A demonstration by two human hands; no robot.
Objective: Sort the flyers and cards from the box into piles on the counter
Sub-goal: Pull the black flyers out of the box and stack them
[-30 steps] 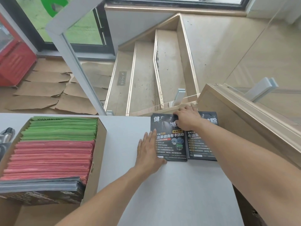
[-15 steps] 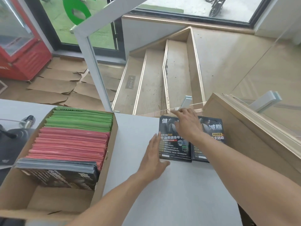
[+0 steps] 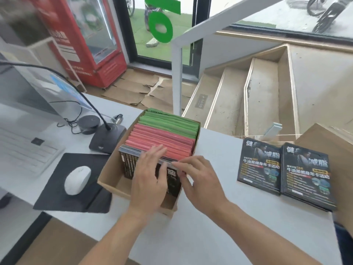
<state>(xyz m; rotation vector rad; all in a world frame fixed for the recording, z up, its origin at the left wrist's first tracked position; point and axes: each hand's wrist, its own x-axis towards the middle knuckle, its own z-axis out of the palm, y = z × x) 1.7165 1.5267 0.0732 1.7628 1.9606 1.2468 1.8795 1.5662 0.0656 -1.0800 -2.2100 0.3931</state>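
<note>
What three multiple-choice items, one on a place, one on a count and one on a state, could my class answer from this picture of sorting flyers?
1. Where do the green sheets stand in the box?
A. at its far end
B. at its near end
C. on the mouse pad

2. How many piles of dark flyers lie on the counter?
A. one
B. two
C. four

3. What is the right hand doing?
A. resting flat on the counter
B. holding the mouse
C. pinching the top edge of dark flyers in the box

Answers:
1 A, they stand beyond the red sheets.
2 B, a left pile and a right pile lie side by side.
3 C, its fingers curl on the boxed flyers.
</note>
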